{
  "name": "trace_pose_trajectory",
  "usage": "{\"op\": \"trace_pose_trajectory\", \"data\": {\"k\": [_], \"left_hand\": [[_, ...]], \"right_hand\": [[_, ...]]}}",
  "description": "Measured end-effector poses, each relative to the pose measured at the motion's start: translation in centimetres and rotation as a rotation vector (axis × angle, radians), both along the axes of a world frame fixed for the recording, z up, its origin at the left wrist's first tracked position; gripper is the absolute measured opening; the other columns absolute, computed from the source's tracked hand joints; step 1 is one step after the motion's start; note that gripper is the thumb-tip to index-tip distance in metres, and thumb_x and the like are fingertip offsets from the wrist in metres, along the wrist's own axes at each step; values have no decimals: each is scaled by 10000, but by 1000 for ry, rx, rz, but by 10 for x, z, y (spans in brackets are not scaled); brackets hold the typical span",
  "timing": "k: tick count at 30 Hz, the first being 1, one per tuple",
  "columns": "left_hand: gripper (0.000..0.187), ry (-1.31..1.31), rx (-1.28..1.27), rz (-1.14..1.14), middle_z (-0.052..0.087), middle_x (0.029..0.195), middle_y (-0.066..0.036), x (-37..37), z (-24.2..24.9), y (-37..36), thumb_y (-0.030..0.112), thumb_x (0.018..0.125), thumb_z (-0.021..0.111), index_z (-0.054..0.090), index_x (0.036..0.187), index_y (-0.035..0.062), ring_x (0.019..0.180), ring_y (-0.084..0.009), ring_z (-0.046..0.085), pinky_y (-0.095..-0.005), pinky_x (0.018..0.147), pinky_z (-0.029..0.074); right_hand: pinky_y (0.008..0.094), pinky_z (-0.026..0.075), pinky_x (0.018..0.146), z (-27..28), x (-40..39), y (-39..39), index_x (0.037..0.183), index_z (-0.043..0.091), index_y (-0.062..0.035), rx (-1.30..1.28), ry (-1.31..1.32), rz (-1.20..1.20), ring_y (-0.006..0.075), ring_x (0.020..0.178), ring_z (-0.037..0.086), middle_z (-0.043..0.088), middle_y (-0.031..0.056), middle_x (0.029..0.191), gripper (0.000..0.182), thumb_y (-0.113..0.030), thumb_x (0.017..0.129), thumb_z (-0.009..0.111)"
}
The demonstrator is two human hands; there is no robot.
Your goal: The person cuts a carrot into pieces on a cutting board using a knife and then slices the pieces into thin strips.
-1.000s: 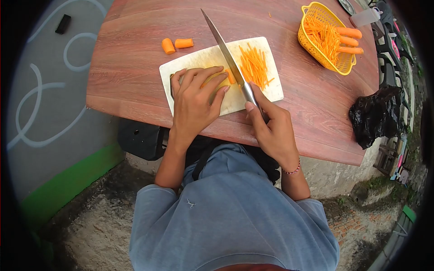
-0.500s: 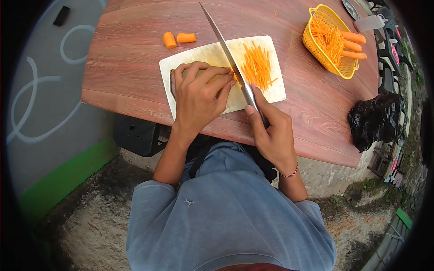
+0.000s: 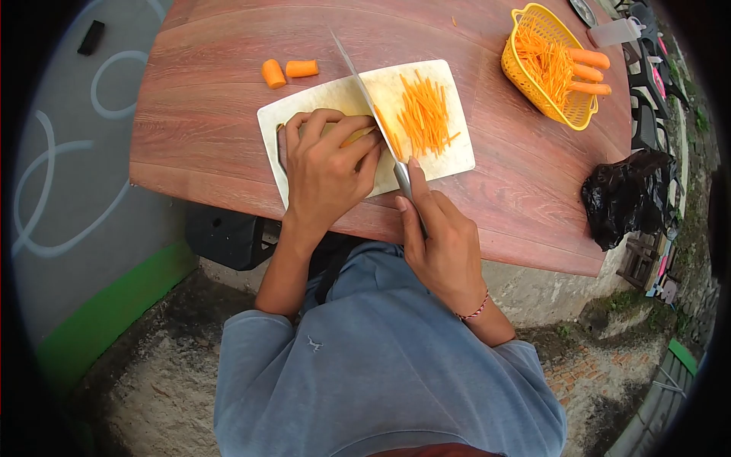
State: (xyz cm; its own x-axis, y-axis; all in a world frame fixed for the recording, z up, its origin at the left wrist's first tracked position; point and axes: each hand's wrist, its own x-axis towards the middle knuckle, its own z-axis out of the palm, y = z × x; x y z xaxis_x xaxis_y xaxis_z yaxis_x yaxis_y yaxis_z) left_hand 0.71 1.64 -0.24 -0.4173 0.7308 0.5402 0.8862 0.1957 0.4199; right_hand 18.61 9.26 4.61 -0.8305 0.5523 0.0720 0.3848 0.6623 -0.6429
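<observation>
My left hand (image 3: 326, 171) is curled, pressing carrot (image 3: 356, 138) on board (image 3: 304, 103); right hand (image 3: 438, 240) grips knife (image 3: 365, 95). Blade touches my knuckles, so a slip could nick them.

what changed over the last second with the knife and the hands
The knife slid back toward the person, drawn by the right hand, its blade still across the cutting board. The left hand stayed curled over the carrot piece. The carrot strips, two carrot chunks and yellow basket lie as before.
</observation>
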Motion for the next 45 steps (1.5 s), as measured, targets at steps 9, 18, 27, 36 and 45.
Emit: {"op": "trace_pose_trajectory", "data": {"k": [9,18,27,36,45], "left_hand": [[126,0,-15,-14,764,1047,-9,1,1,0,91,770,833,812,893,74,1026,-255,671,-447,962,437],[140,-2,21,9,800,1046,33,3,0,0,130,832,852,851,968,99,1001,-212,672,-407,956,437],[126,-23,54,17,803,1028,26,3,-7,0,156,834,837,854,942,95,995,-211,667,-450,972,435],[136,-5,64,15,792,1015,19,2,-4,0,102,788,841,842,923,90,992,-223,671,-407,931,445],[116,-12,31,10,783,1034,29,2,-4,-2,151,821,823,840,925,101,997,-211,667,-457,957,438]], "right_hand": [[476,532,523,-9,-29,13,1498,569,4,52,34,14,359,610,668,645,170,802,501,-159,1034,664],[433,528,638,5,-8,34,1439,628,18,-329,-1,-73,358,617,672,627,267,737,430,-173,1055,648],[423,525,659,3,-2,27,1444,641,5,-420,45,-100,354,667,705,652,293,783,427,-153,1048,660],[479,525,617,5,-1,6,1501,583,-10,-65,53,-5,403,657,677,653,225,783,497,-134,1031,686],[442,544,669,-1,-29,13,1462,626,-16,45,5,-20,409,746,711,705,225,850,450,-107,1028,697]]}}
